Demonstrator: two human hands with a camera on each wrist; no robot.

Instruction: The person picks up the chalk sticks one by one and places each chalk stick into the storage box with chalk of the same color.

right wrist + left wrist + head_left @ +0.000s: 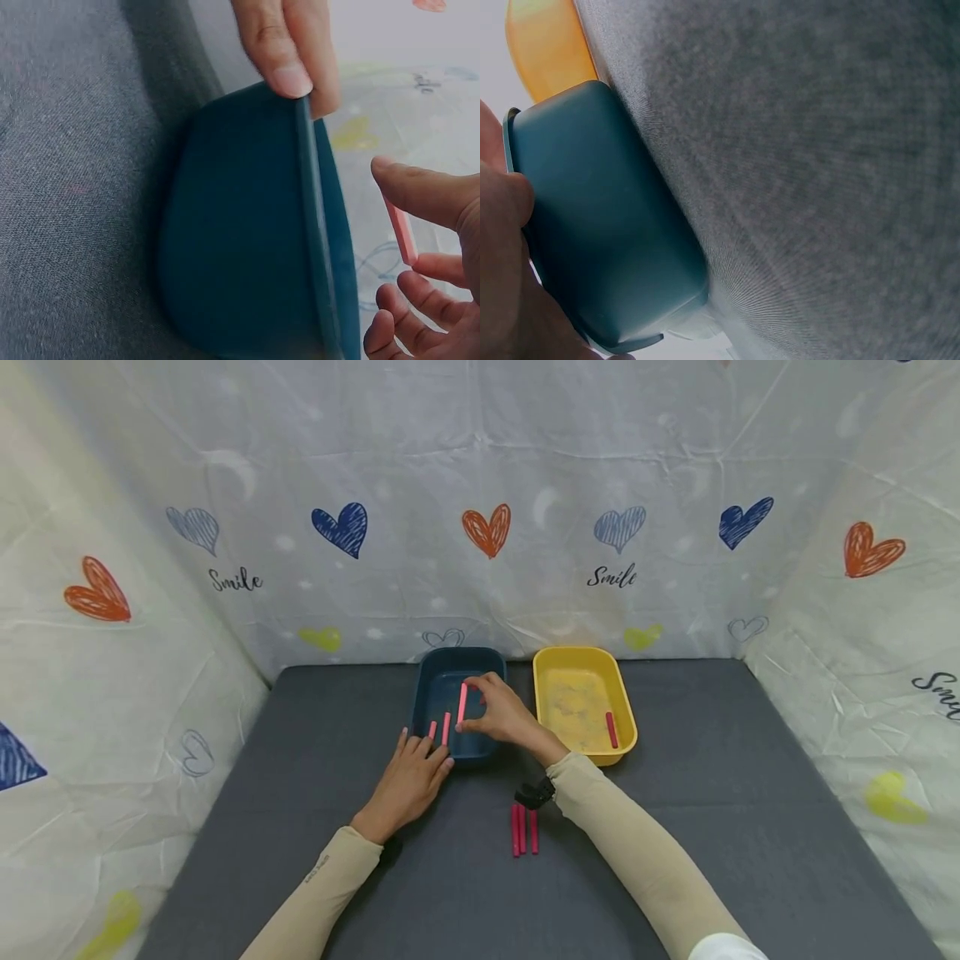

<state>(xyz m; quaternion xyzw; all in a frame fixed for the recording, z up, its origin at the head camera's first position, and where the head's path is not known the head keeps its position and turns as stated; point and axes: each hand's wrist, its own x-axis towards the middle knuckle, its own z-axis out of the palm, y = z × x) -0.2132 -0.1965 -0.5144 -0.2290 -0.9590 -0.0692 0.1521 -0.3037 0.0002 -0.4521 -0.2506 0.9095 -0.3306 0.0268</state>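
White sheet with hearts and "Smile" prints wraps left, back and right of the grey bench. Going left to right: beige left sleeve, then left hand, clamped on the near left part of the blue tray; right wrist view shows thumb outside the wall, fingers over the rim, so it's grasping the rim. Blue tray sits on the bench at the back. Inside it, two pink sticks, left one and right one, side by side, spaced apart, near ends close to the left fingers. Next, third pink stick, up over the blue tray, pinched end to end by the right hand: index at the far end, thumb at the near end, other fingers loosely bent. Right wrist view has that stick clear of the tray rim. Black device on the right wrist, in front of the beige right sleeve. Under it, three darker sticks on the bench, roughly parallel, far ends partly covered. Far right, yellow tray, just beside the blue one; one red stick lies in it, near its right wall.
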